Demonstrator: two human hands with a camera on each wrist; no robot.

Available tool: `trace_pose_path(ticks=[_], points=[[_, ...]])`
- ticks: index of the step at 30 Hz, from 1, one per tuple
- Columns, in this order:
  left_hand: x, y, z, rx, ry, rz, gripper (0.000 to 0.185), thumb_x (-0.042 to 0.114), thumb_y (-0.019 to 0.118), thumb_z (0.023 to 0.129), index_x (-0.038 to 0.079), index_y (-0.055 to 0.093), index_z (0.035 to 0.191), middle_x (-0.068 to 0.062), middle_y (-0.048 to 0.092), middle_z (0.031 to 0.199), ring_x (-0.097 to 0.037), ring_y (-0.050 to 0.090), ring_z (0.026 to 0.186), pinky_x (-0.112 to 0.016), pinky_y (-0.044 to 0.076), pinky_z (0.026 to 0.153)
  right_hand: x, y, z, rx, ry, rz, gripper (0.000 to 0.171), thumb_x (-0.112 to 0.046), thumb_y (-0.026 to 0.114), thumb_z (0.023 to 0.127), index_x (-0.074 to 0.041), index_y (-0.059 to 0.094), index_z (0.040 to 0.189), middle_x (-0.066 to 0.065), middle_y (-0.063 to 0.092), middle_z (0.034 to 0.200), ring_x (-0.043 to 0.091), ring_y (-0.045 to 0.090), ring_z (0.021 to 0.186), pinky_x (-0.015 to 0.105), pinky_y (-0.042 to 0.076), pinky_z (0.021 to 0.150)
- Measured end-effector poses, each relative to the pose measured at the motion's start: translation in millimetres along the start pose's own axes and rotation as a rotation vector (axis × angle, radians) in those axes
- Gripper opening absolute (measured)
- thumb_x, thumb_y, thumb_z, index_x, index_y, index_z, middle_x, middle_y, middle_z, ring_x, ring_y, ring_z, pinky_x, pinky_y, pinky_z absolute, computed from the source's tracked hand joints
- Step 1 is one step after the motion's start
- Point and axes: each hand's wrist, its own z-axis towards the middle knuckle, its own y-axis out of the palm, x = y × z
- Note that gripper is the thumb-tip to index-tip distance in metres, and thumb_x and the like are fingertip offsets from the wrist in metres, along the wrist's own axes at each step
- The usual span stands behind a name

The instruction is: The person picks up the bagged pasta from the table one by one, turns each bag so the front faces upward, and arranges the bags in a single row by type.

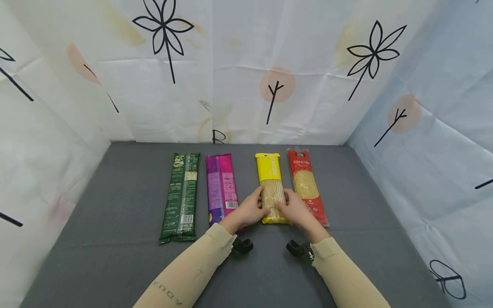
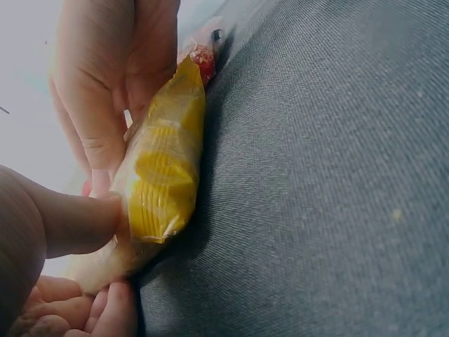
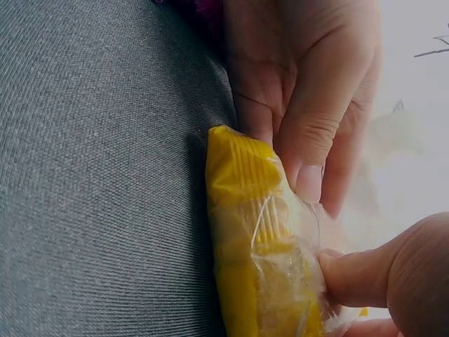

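Both my hands, left hand [image 1: 251, 210] and right hand [image 1: 295, 210], pinch the yellow pack [image 1: 271, 185] on the counter [image 1: 115, 239].

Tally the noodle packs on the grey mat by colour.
Green pack: 1
Purple pack: 1
Yellow pack: 1, gripped by left hand and right hand
Red pack: 1
Total: 4

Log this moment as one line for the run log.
left hand: grips yellow noodle pack | right hand: grips same pack | pack: flat on grey mat
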Motion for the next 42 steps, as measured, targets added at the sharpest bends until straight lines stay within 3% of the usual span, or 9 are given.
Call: trace_pose_path(ticks=[6, 17, 29, 36, 42], points=[[0.2, 1.0, 2.2, 0.005, -0.005, 0.045, 0.082, 0.015, 0.067, 0.092, 0.010, 0.014, 0.156, -0.017, 0.041, 0.147, -0.023, 0.050, 0.126, -0.038, 0.044, 0.099, 1.5, 2.7, -0.4, 0.017, -0.006, 0.009, 0.054, -0.019, 0.063, 0.095, 0.001, 0.039, 0.140, 0.017, 0.057, 0.120, 0.024, 0.061, 0.093, 0.039, 0.055, 0.076], [-3.0, 3.2, 1.4, 0.013, 0.002, 0.003, 0.082, 0.014, 0.066, 0.093, 0.011, 0.014, 0.156, -0.018, 0.040, 0.146, -0.024, 0.050, 0.126, -0.038, 0.046, 0.096, 2.0, 4.2, -3.8, 0.033, -0.039, 0.041, 0.054, -0.015, 0.062, 0.096, 0.003, 0.038, 0.140, 0.019, 0.057, 0.120, 0.026, 0.061, 0.095, 0.038, 0.055, 0.074], [-0.9, 4.0, -2.6, 0.054, 0.043, -0.055, 0.079, 0.008, 0.065, 0.092, 0.004, 0.017, 0.154, -0.021, 0.041, 0.144, -0.028, 0.049, 0.126, -0.040, 0.046, 0.097, -3.3, 4.7, -5.6, 0.088, -0.061, -0.078, 0.055, -0.016, 0.063, 0.095, 0.005, 0.039, 0.140, 0.022, 0.057, 0.121, 0.028, 0.062, 0.096, 0.042, 0.054, 0.077], [1.4, -7.6, -8.7, 0.092, 0.074, -0.017, 0.077, 0.019, 0.067, 0.091, 0.008, 0.023, 0.153, -0.017, 0.038, 0.146, -0.029, 0.053, 0.122, -0.042, 0.049, 0.093, -11.9, 3.6, -10.3, 0.189, -0.093, -0.098, 0.067, -0.026, 0.068, 0.091, -0.003, 0.036, 0.145, 0.022, 0.040, 0.134, 0.036, 0.050, 0.115, 0.051, 0.048, 0.091], [11.2, -26.6, -23.4, 0.158, 0.123, 0.003, 0.074, 0.019, 0.063, 0.093, 0.013, 0.022, 0.154, -0.014, 0.028, 0.153, -0.038, 0.051, 0.122, -0.047, 0.047, 0.095, -24.8, -0.6, -17.3, 0.165, -0.170, -0.011, 0.073, -0.036, 0.071, 0.088, -0.009, 0.035, 0.146, 0.017, 0.040, 0.138, 0.037, 0.049, 0.118, 0.053, 0.048, 0.090]])
